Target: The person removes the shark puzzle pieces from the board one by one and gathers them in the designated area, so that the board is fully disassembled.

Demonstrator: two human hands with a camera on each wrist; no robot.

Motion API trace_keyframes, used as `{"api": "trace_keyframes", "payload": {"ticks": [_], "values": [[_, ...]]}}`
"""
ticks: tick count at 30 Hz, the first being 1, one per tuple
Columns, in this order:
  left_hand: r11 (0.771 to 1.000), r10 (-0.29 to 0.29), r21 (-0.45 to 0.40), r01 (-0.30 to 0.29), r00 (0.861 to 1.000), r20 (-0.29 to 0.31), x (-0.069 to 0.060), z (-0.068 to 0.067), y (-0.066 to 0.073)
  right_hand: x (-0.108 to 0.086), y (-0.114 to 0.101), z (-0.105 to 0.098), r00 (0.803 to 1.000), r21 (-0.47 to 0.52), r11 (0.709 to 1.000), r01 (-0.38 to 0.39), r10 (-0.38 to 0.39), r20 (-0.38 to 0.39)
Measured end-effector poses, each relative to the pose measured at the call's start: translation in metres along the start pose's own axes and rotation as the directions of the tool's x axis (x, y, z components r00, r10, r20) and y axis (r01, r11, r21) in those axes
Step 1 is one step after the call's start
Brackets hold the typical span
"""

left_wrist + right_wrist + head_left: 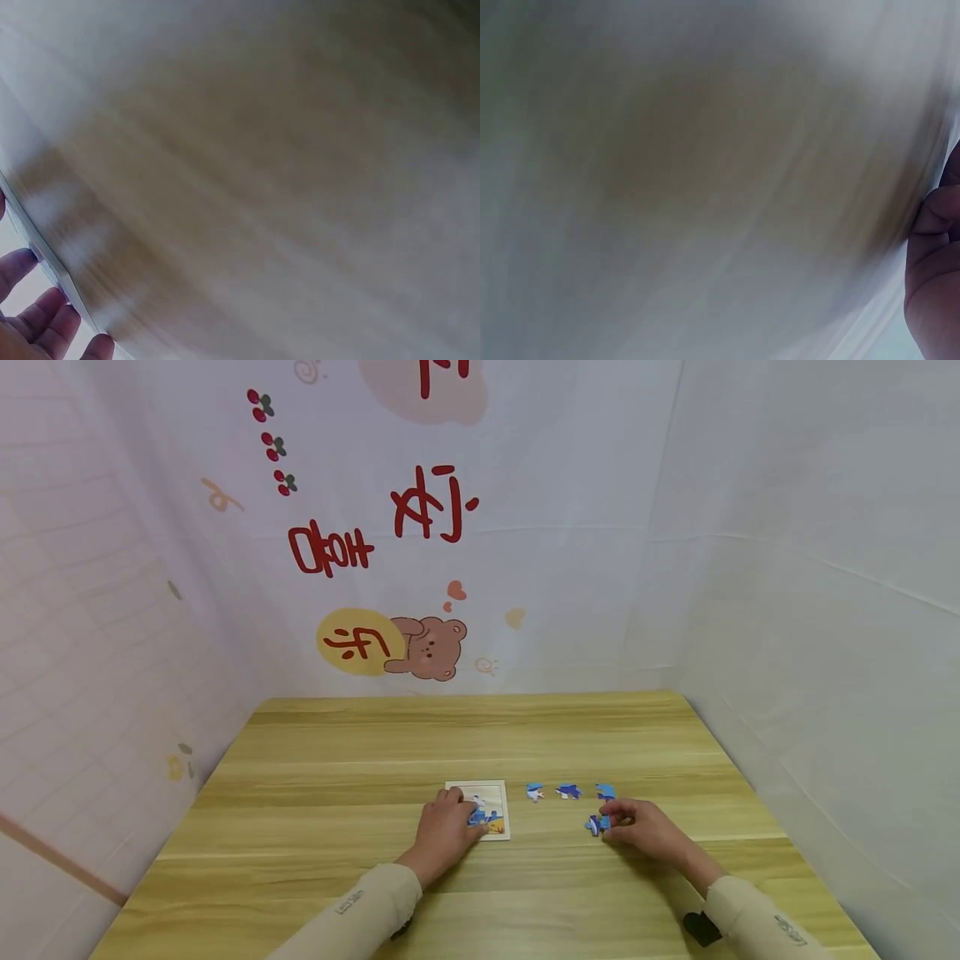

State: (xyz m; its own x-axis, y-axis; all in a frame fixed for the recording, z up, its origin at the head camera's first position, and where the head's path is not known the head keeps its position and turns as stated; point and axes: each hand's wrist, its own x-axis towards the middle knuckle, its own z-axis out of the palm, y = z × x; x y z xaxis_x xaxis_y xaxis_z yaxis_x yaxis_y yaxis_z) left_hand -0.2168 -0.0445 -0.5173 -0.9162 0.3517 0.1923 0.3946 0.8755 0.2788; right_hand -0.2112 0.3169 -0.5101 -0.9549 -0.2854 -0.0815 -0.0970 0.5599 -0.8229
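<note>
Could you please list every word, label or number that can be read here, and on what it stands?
"安": on the wall cloth, red, sideways.
"喜": on the wall cloth, red, sideways.
"乐": on the yellow circle, sideways.
Top red character: cut off.
Left sleeve, right sleeve: lettering too small.

From here I see a streaky wood-grain table [337, 752] spanning the lower half of the frame. A white-rimmed puzzle board [492, 792] lies at lower centre, with three loose jigsaw pieces [567, 791] in a row to its right.
</note>
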Motion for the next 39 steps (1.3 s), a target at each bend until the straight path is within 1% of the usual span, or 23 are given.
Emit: {"api": "trace_keyframes", "payload": {"ticks": [6,11,18,26,31,35,39], "values": [[1.000,-0.007,0.011,0.006,1.000,0.016,0.000,-0.001,0.001,-0.005,0.008,-0.014,1.000,-0.030,1.000,0.007,-0.007,0.008],[1.000,-0.002,0.019,0.001,1.000,0.012,-0.001,-0.002,0.001,-0.005,0.012,-0.020,1.000,-0.047,0.999,0.004,-0.003,0.021],[1.000,0.003,0.025,-0.003,1.000,0.003,0.000,-0.002,0.000,-0.004,0.016,-0.021,0.999,-0.052,0.999,0.003,-0.001,0.034],[1.000,-0.010,0.017,0.009,1.000,0.021,-0.001,-0.002,0.001,-0.004,0.018,-0.018,1.000,-0.041,0.999,-0.008,0.009,0.021],[1.000,-0.007,0.021,0.007,1.000,0.021,-0.001,-0.002,0.000,-0.004,0.018,-0.017,1.000,-0.063,0.998,0.000,0.001,0.006],[1.000,0.003,0.009,-0.003,1.000,0.010,-0.001,-0.004,0.001,-0.004,0.018,-0.017,1.000,-0.074,0.997,-0.007,0.007,-0.005],[1.000,0.002,0.007,-0.002,1.000,0.001,0.000,-0.004,0.001,-0.005,0.018,-0.019,1.000,-0.061,0.998,-0.003,0.003,-0.006]]}}
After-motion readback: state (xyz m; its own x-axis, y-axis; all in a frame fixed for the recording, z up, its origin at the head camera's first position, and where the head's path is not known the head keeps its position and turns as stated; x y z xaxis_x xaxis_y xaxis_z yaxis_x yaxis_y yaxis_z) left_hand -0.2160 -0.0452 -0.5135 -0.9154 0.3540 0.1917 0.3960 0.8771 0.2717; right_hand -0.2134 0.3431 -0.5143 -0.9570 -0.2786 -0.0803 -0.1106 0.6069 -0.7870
